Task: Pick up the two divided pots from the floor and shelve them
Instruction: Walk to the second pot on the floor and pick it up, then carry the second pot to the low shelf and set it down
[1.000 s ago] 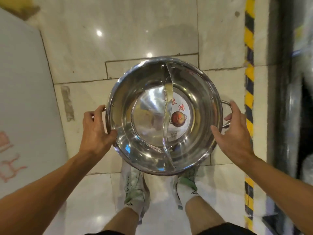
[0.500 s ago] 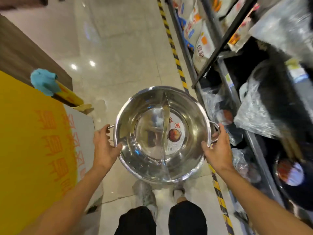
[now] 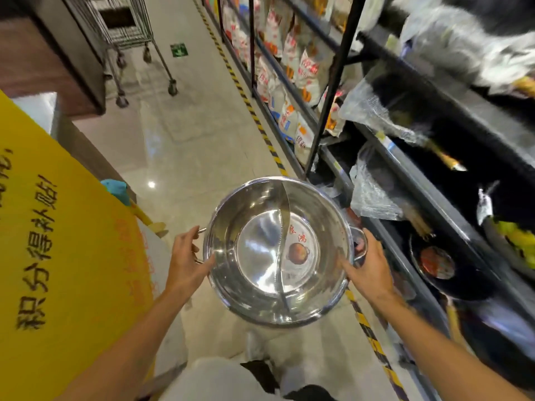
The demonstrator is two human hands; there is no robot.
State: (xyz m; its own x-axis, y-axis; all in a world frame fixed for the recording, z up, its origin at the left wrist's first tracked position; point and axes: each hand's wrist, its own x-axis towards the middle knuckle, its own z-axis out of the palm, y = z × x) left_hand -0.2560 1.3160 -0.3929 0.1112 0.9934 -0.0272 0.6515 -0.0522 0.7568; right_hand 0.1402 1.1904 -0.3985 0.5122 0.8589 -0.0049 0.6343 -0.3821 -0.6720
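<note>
A shiny steel divided pot (image 3: 260, 256) with a curved partition and a round label inside is held level in front of me, above the floor. A second rim shows just under it, so two pots may be stacked; I cannot tell for sure. My left hand (image 3: 186, 261) grips the left loop handle and rim. My right hand (image 3: 369, 264) grips the right handle. The dark shelf unit (image 3: 434, 204) stands just to the right of the pot.
The shelves hold dark pans wrapped in plastic (image 3: 376, 117) and a pan with a red label (image 3: 437, 261). Bagged goods (image 3: 289, 68) fill the racks farther along. A yellow sign (image 3: 66, 241) stands at left. A wire cart (image 3: 127, 33) is down the aisle. Yellow-black tape (image 3: 254, 114) lines the floor.
I have stood up with the pot, lifting it from near the floor. My view has swung from the floor up to the aisle and shelves. Both hands keep their grip.
</note>
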